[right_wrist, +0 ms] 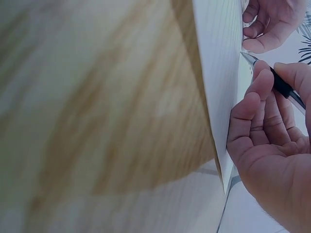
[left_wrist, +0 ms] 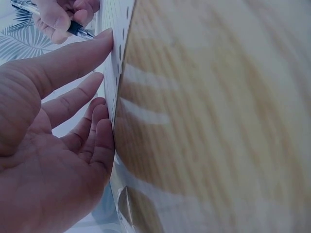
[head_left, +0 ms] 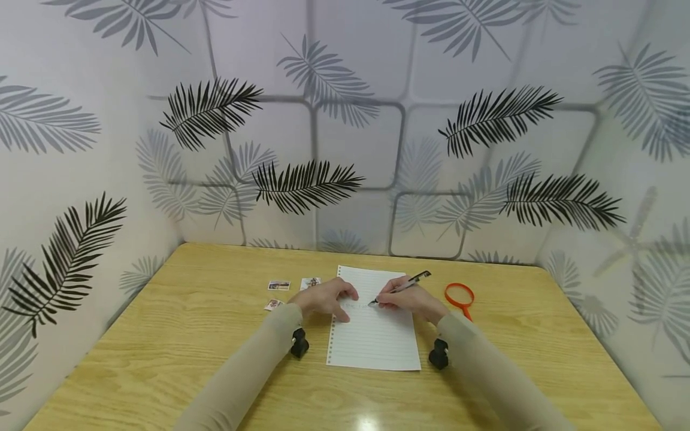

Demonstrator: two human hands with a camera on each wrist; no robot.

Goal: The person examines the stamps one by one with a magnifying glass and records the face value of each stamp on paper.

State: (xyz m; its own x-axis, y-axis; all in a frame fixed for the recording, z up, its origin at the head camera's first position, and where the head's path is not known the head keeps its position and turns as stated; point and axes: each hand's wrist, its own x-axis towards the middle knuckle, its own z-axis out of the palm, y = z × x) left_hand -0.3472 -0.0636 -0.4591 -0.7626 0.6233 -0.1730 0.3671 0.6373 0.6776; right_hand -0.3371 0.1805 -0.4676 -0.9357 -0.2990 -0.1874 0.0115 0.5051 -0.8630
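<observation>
A lined sheet of paper (head_left: 372,341) with punched holes down its left edge lies on the table. My right hand (head_left: 406,297) pinches a pen (head_left: 412,281) with a dark grip, its tip on the paper beside faint writing (head_left: 356,304) on an upper line. In the right wrist view the pen (right_wrist: 279,82) sits between thumb and forefinger, the other fingers curled beneath. My left hand (head_left: 326,296) rests on the paper's left edge, thumb and fingers spread apart. The left wrist view shows its fingertips (left_wrist: 104,41) pressing along the holes.
An orange magnifying glass (head_left: 459,294) lies right of the paper. Left of it are small picture cards (head_left: 279,285), one partly behind my left hand. A wall with leaf prints (head_left: 356,221) rises at the table's (head_left: 215,335) back and sides.
</observation>
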